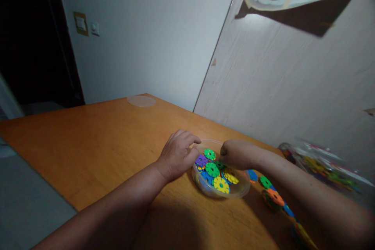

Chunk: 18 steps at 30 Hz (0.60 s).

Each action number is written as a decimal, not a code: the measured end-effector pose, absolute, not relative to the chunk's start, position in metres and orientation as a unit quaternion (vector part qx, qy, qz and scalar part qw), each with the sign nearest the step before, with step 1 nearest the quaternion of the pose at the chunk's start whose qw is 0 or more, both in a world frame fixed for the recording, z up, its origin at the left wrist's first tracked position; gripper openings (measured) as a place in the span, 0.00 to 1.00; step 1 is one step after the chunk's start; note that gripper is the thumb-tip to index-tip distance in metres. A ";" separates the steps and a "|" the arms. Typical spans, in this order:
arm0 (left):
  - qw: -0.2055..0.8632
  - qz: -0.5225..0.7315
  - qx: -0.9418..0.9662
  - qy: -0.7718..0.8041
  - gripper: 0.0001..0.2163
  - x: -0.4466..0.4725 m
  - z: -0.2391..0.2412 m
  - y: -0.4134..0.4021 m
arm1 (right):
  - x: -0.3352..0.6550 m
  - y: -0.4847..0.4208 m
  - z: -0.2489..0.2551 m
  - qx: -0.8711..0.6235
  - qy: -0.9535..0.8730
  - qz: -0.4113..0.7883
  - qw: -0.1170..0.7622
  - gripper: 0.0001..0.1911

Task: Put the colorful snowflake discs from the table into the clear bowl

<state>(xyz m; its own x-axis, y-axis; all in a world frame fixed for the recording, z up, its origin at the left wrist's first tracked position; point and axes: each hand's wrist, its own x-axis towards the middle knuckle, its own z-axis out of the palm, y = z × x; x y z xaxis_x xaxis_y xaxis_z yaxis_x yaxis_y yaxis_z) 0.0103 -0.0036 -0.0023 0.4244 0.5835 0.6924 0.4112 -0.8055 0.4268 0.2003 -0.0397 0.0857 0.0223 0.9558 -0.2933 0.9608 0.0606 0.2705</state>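
A clear plastic bowl [245, 192] stands on the table, holding several slotted plastic discs in green, yellow, blue and purple. A yellow disc [221, 184] lies at its near side, with a green disc [212, 169] in the middle. My left hand [179, 153] grips the bowl's left rim between thumb and fingers. Over the right part of the bowl is my right hand [236, 154], its fingers curled down among the discs. Whatever those fingertips pinch is hidden behind the hand. Joined discs, among them an orange disc [275, 197], lie on the table below my right forearm.
The orange-brown wooden table [111, 140] meets a wall and a pale wooden panel. A round translucent lid [141, 101] rests at its far corner. A blurred clear bag [328, 164] of colourful pieces is at the right. The table's left edge drops to the floor.
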 end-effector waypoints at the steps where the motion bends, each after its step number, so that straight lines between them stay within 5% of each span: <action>1: 0.097 0.448 0.838 0.297 0.09 0.010 -0.002 -0.004 | 0.202 -0.039 0.086 0.686 0.700 -0.009 0.199 0.16; 10: 0.099 0.450 0.838 0.292 0.09 0.009 -0.004 -0.001 | 0.278 -0.047 0.105 0.730 0.681 -0.026 0.045 0.12; 18: 0.102 0.454 0.836 0.290 0.09 0.010 -0.003 0.000 | 0.329 -0.060 0.067 0.785 0.609 -0.060 0.100 0.12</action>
